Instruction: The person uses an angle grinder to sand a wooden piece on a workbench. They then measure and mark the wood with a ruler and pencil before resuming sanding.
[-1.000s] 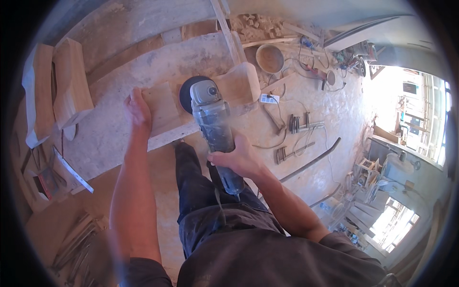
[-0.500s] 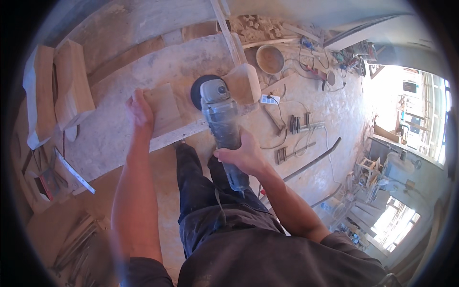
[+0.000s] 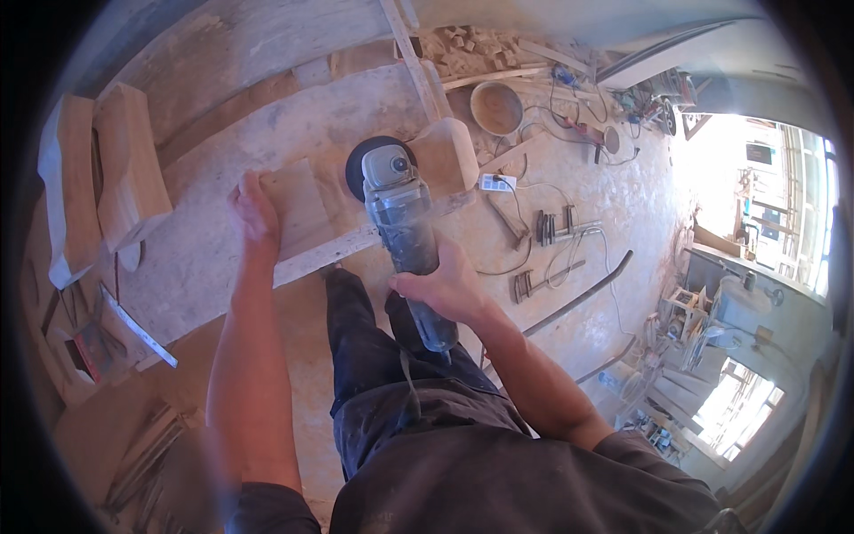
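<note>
My right hand (image 3: 449, 283) is wrapped round the grey body of an angle grinder (image 3: 400, 227). The grinder's round black disc (image 3: 358, 169) lies over the middle of a shaped pale wooden piece (image 3: 301, 206), whose right end is thick and rounded. Whether the disc touches the wood is hard to tell from above. At the other end of the wood, my left hand (image 3: 253, 214) grips its edge, with some fingers hidden. The piece rests on a dusty, pale workbench (image 3: 200, 289) in front of me.
Two curved wooden blocks (image 3: 129, 169) stand at the bench's left. To the right on the floor are a round basin (image 3: 496, 109), a white power strip (image 3: 498, 182), several clamps (image 3: 556, 227), cords and a long dark bar (image 3: 583, 294). Wood offcuts (image 3: 471, 49) lie behind the bench.
The grinder has shifted very slightly left along the wood, and the whole view has moved a little. Both hands keep their grip.
</note>
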`<state>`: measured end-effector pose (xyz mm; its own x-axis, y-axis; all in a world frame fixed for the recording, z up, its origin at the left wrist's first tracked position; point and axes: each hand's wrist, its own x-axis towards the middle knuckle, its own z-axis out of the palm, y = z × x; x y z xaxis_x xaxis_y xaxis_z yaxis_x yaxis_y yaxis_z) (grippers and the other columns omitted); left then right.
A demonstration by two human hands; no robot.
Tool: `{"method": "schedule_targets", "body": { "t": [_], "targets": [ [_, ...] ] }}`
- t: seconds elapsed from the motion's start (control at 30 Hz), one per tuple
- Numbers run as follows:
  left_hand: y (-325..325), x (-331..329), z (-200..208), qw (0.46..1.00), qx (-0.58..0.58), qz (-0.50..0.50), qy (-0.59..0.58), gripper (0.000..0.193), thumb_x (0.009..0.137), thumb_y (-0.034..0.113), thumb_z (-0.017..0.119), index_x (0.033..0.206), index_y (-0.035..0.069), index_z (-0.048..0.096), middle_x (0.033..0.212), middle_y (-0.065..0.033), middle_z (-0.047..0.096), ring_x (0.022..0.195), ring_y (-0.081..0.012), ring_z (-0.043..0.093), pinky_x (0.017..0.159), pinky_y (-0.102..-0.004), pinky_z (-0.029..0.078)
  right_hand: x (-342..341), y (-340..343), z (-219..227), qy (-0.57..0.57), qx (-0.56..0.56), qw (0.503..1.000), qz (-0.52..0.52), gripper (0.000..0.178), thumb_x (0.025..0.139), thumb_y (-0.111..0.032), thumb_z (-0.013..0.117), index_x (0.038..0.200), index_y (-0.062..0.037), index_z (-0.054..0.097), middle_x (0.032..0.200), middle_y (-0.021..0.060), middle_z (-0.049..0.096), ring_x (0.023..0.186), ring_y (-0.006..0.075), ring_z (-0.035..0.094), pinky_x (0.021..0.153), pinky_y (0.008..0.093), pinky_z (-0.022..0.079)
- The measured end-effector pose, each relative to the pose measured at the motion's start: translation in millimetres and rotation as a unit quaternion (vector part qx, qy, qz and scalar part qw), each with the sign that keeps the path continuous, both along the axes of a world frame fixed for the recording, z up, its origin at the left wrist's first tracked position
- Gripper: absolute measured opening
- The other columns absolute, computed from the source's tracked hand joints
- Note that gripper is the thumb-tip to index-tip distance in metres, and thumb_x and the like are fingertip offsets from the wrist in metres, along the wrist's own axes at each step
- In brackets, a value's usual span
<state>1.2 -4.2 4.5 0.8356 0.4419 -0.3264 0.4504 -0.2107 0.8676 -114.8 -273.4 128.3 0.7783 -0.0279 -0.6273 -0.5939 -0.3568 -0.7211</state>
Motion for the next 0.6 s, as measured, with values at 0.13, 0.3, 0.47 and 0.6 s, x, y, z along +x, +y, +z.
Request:
{"method": "schedule_targets", "body": {
  "t": [0.13,0.3,0.47,0.6],
  "targets": [
    [-4.5,-0.5,7.9,1.0,-0.004,0.024,0.012,0.055,0.097,0.041,0.048,0.103,-0.003,0.081,0.096,-0.02,0.075,0.093,-0.0316,0.065,0.092,-0.0413,0.05,4.8,-5.4,9.7,0.018,-0.021,1.0,-0.001,0.069,0.075,-0.03,0.087,0.13,0.0027,0.064,0.112,0.022,0.075,0.105,0.0318,0.075,0.093,0.0433,0.057],
    [-3.6,0.4,11.7,1.0,0.019,0.012,0.012,0.055,0.097,0.041,0.048,0.101,-0.002,0.081,0.094,-0.0188,0.075,0.093,-0.0313,0.066,0.093,-0.0418,0.049,0.6,-26.3,6.4,0.016,-0.03,0.999,-0.032,0.059,0.079,-0.02,0.086,0.13,0.0011,0.065,0.109,0.0117,0.073,0.1,0.0201,0.07,0.091,0.0381,0.057],
    [-1.2,0.3,7.4,0.999,0.034,0.008,0.005,0.055,0.097,0.041,0.049,0.102,-0.003,0.081,0.095,-0.0213,0.075,0.094,-0.0331,0.066,0.094,-0.0425,0.049,-7.4,-23.1,27.9,0.037,0.085,0.995,-0.034,0.058,0.079,-0.015,0.086,0.13,0.0001,0.064,0.108,0.0087,0.072,0.1,0.0166,0.068,0.091,0.0361,0.056],
    [-0.2,0.4,4.1,1.0,0.028,0.0,-0.001,0.054,0.096,0.04,0.05,0.103,-0.003,0.081,0.095,-0.0224,0.075,0.093,-0.0339,0.067,0.093,-0.0425,0.05,-22.1,-12.8,22.8,0.053,0.097,0.994,-0.002,0.058,0.079,-0.016,0.087,0.13,0.0004,0.064,0.109,0.0081,0.07,0.1,0.0164,0.066,0.092,0.036,0.055]
  ]
}}
